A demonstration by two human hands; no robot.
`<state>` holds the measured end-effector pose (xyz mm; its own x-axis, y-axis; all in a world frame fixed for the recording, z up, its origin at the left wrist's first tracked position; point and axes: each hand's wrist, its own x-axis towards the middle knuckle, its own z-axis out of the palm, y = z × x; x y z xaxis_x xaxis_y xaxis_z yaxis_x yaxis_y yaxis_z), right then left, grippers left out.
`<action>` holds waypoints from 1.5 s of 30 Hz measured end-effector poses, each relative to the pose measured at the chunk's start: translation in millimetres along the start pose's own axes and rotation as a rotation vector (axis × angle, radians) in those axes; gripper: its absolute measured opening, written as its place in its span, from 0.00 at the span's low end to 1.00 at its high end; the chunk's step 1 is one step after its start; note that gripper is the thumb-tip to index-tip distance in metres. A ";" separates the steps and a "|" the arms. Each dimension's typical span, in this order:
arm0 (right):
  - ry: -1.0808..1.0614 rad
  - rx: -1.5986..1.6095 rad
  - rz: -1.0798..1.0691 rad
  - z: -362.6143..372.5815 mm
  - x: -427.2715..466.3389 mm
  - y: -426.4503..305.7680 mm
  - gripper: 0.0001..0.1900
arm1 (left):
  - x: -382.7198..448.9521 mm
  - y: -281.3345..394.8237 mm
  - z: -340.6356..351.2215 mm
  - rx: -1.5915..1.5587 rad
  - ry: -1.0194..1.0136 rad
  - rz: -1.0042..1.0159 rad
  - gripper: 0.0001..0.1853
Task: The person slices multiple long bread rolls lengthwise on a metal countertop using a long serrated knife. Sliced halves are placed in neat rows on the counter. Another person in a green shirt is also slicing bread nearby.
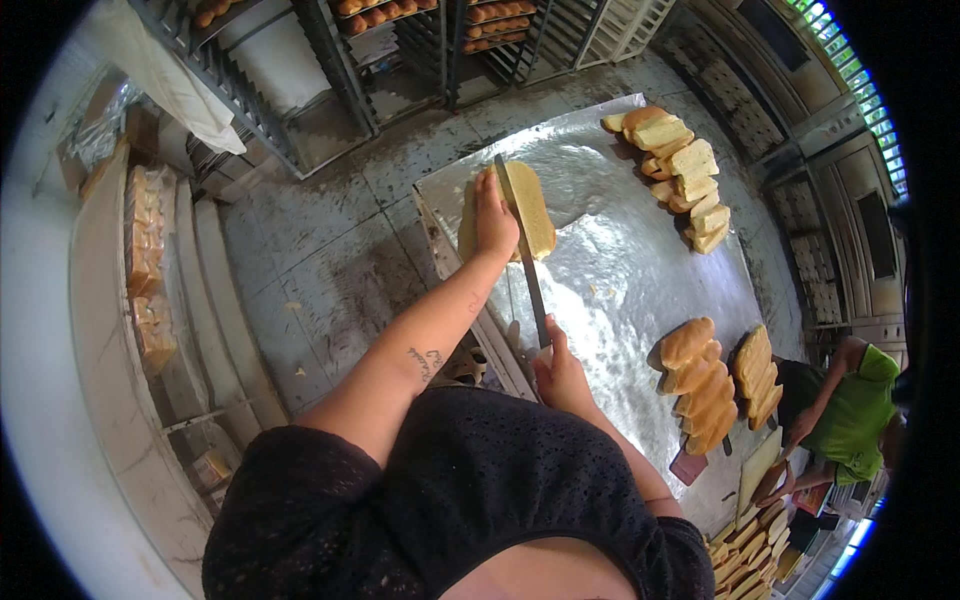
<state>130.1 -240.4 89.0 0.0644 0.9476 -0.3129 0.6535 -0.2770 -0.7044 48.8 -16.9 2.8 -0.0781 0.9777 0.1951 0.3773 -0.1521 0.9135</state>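
In my right hand (562,371) is the handle of a long bread knife (529,277), its blade pointing away from me. The blade lies along the left part of a piece of bread (534,206) whose pale crumb faces up, on the metal-covered table (600,300). My left hand (495,217) rests at the bread's left side, close to the blade, fingers extended; its underside is hidden. A few crumbs lie to the right of the knife.
Cut bread pieces (694,176) line the table's far right. Whole-looking loaves (697,382) lie nearer on the right, by a reddish scraper (688,466). A co-worker in green (851,420) handles bread at lower right. Racks (405,67) stand beyond; bagged bread (146,240) fills a left shelf.
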 end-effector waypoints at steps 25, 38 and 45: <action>0.044 -0.223 -0.061 21.1 72.9 -7.0 0.33 | 12.0 3.2 -36.4 0.482 -0.603 0.905 0.27; 0.015 -0.302 0.032 12.3 49.4 7.6 0.34 | 21.6 -8.2 -24.4 0.494 -0.655 0.921 0.29; -0.034 -0.348 0.091 4.0 30.9 12.5 0.34 | 20.2 -12.6 -18.8 0.519 -0.663 0.930 0.31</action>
<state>137.2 -215.3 68.0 0.1129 0.9142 -0.3891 0.8642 -0.2836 -0.4156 25.2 2.0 1.9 0.8339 0.4387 0.3350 0.3705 -0.8947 0.2494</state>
